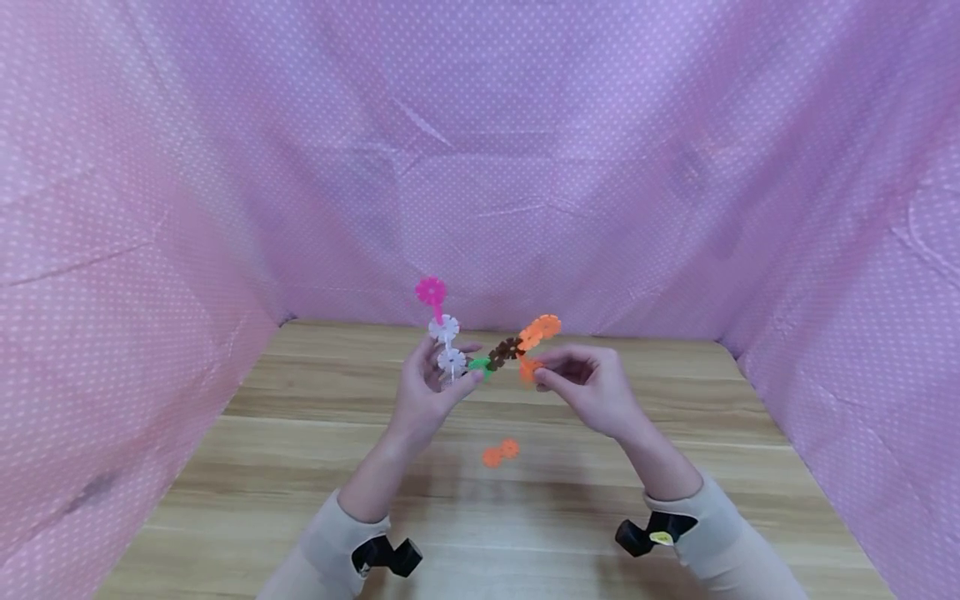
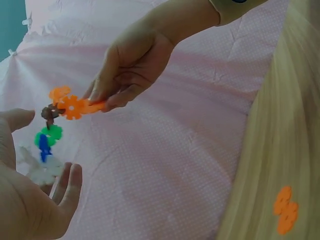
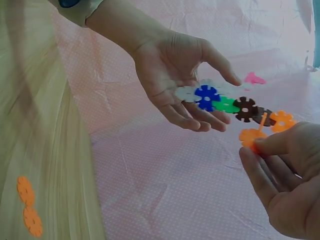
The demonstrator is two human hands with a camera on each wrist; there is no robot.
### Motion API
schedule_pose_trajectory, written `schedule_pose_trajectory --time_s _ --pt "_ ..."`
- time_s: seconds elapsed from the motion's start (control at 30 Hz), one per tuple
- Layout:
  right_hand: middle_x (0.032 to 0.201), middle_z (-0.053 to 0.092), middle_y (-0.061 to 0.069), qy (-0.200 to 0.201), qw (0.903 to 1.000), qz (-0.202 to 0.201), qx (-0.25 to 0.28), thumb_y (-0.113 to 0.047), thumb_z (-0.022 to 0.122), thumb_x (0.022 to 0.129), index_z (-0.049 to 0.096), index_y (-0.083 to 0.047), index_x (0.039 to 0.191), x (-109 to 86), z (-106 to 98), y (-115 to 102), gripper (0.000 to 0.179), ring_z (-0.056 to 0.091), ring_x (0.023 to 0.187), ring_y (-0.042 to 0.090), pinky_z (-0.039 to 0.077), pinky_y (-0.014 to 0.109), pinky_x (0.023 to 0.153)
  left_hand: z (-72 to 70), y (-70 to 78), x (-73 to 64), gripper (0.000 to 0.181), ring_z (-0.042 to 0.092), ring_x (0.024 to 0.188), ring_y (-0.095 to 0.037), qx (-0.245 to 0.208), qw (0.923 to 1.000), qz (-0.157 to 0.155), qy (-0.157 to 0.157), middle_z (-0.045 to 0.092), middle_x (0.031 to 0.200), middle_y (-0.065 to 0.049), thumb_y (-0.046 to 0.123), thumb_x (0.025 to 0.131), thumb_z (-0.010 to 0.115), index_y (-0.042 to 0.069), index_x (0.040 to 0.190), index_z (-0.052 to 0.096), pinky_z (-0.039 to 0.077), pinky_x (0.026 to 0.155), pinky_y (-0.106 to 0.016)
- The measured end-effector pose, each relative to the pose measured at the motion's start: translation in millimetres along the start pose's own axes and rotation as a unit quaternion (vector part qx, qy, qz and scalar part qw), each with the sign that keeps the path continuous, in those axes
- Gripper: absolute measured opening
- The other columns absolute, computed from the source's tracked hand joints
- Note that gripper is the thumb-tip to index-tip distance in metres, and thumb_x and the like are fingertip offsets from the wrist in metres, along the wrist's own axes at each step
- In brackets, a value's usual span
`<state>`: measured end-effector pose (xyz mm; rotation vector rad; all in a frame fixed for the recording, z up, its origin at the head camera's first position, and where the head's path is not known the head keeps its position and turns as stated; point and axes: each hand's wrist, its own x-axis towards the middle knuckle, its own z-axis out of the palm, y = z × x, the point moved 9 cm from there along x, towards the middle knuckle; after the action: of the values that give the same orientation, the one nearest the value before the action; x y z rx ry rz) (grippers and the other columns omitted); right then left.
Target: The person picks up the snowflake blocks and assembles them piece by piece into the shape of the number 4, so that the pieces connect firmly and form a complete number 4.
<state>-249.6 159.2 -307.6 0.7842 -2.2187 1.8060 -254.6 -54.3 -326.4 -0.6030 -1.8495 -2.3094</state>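
A chain of interlocking plastic snowflake discs spans both hands above the table. In the head view it runs from a pink disc (image 1: 431, 291) through white discs (image 1: 452, 361), a green disc (image 1: 478, 364) and brown discs (image 1: 504, 353) to orange discs (image 1: 540, 331). A blue disc (image 3: 207, 98) shows between white and green in the right wrist view. My left hand (image 1: 431, 387) cups the white part, thumb apart from the fingers; the discs lie against palm and fingers. My right hand (image 1: 592, 387) pinches an orange disc (image 3: 251, 137) at the brown end between thumb and fingers.
Two joined orange discs (image 1: 500, 452) lie on the wooden table (image 1: 300, 450) below the hands. Pink dotted cloth (image 1: 480, 167) hangs round the back and sides. A black wrist camera (image 1: 386, 556) sits on the left sleeve, another camera (image 1: 652, 533) on the right.
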Motion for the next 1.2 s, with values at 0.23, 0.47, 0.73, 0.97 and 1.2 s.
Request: schedule_pose_trajectory --time_s 0.23,0.47,0.73,0.97,1.2 --pt "0.094 0.08 -0.008 0.036 0.9965 -0.002 0.076 0.011 0.074 0.092 0.071 0.016 0.106 0.0 3 1 0.015 0.08 0.083 0.01 0.072 0.038 0.077 8.7 -19.3 -5.8 0.052 0.071 0.096 -0.011 -0.035 0.9994 -0.007 -0.005 0.07 0.111 0.004 -0.007 0.089 0.073 0.009 0.135 0.056 0.068 0.089 -0.026" --pt "0.093 0.079 -0.007 0.026 0.9931 0.007 0.114 0.014 0.073 0.091 0.065 0.021 0.105 -1.2 16 3 0.018 0.08 0.085 0.01 0.071 0.036 0.079 24.2 -32.6 -6.2 0.039 0.072 0.099 -0.013 -0.058 0.9971 -0.048 -0.014 0.075 0.108 0.002 -0.009 0.089 0.074 0.018 0.117 0.065 0.068 0.089 -0.028" --pt "0.093 0.079 -0.006 0.022 0.9901 0.001 0.138 0.017 0.072 0.091 0.061 0.024 0.105 -1.2 25 7 0.02 0.08 0.086 0.01 0.071 0.036 0.079 30.8 -26.8 -8.4 0.038 0.074 0.105 -0.012 -0.029 0.9974 -0.063 0.02 0.076 0.114 -0.003 -0.006 0.091 0.077 -0.003 0.127 0.065 0.068 0.097 -0.03" --pt "0.092 0.08 -0.005 0.034 0.9886 0.005 0.147 0.019 0.072 0.089 0.062 0.022 0.105 -2.4 27 11 0.019 0.08 0.086 0.011 0.071 0.037 0.079 33.3 -15.5 -4.2 0.038 0.076 0.103 -0.014 0.006 0.9998 -0.011 0.012 0.078 0.116 -0.014 -0.006 0.09 0.079 -0.005 0.125 0.067 0.068 0.097 -0.032" --pt "0.095 0.078 -0.004 0.027 0.9909 -0.002 0.132 0.018 0.074 0.088 0.061 0.023 0.108 -4.3 29 13 0.024 0.08 0.088 0.009 0.071 0.034 0.079 32.0 -14.2 -0.8 0.026 0.076 0.097 -0.013 0.028 0.9995 -0.009 0.005 0.078 0.108 -0.018 -0.009 0.089 0.078 -0.01 0.114 0.071 0.069 0.092 -0.028"
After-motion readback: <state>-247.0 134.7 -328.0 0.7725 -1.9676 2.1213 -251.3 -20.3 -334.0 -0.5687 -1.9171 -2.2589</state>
